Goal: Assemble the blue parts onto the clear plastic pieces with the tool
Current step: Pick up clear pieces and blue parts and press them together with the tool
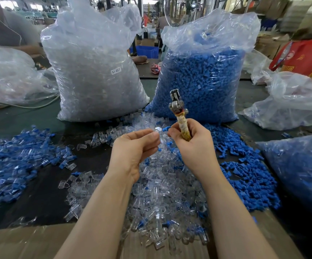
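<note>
Above the heap of clear plastic pieces (157, 186) on the counter (45, 195), the left hand (132, 148) pinched a clear piece (157, 130); the right hand (192, 144) gripped the tool (179, 113) upright and pinched a blue part (166, 128) beside it.

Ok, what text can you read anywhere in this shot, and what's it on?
"SJ-017": white sticker on the bag of clear pieces.
Yellow characters on the red garment at the far right: too blurred and cut off to read.
Round emblem on that garment: unreadable.
No readable text on the tool, the bag of blue parts or the blue crate.
</note>
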Demonstrator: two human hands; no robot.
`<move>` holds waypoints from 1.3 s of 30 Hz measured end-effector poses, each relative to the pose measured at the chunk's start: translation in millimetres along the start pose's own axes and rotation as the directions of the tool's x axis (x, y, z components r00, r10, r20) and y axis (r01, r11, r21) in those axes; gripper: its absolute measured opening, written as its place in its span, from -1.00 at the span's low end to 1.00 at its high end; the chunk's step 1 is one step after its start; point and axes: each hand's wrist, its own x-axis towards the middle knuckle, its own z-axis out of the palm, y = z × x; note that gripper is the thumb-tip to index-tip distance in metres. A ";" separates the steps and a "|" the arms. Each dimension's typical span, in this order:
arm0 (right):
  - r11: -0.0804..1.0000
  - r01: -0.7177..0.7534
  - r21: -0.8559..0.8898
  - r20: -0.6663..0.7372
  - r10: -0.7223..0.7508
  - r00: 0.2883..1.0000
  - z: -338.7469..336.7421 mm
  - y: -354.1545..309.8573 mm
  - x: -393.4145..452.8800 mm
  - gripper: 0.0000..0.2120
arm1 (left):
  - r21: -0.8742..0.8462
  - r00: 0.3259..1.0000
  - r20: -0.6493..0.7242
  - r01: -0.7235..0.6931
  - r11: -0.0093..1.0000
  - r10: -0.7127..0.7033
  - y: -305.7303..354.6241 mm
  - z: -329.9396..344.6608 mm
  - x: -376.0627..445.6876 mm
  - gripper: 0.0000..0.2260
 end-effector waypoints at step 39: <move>0.970 -0.135 -0.204 0.433 0.213 0.876 -23.4 -3.5 -2.8 -0.93 | 0.232 0.910 -0.020 -0.399 0.887 0.414 2.8 4.1 -4.2 -0.88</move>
